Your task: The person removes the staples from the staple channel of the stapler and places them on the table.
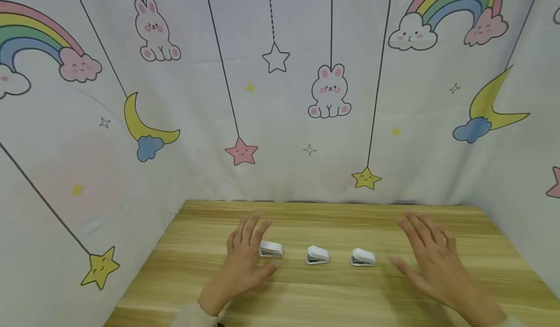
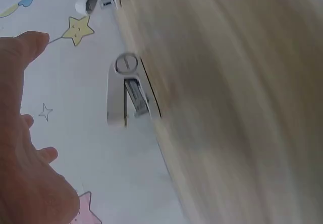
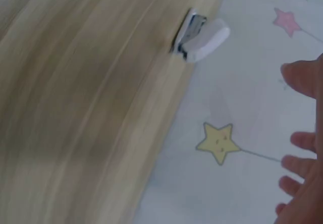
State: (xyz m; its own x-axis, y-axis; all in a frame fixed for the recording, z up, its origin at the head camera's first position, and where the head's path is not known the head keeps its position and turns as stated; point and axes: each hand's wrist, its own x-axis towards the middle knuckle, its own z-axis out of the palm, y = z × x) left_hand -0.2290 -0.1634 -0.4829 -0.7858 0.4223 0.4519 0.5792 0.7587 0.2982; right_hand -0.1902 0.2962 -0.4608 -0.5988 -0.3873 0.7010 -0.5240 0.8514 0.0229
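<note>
We see a light brown table with wood stripes (image 1: 332,300), and three small, white, wedge-shaped staplers sit on it. They make a row that runs along the back edge, a bit in front of it. The left stapler (image 1: 271,250) is nearest the table's left edge. The middle stapler (image 1: 317,255) comes next, and the right stapler (image 1: 362,257) is at the other end of the row. They do not touch each other.

We see a bare left hand (image 1: 242,264) just beside the left stapler. Its fingers are spread wide, its thumb sticks out, and it holds nothing. The left wrist view shows us a gap between this hand and the stapler by it. A bare right hand (image 1: 437,268) is near the right stapler, on the side toward the table's right edge. Its fingers are spread wide too, and it holds nothing.

Behind the table's back edge we see a white cloth curtain (image 1: 280,118) with rainbows, bunnies, moons and stars on it. A pale sleeve (image 1: 194,317) covers the left arm.
</note>
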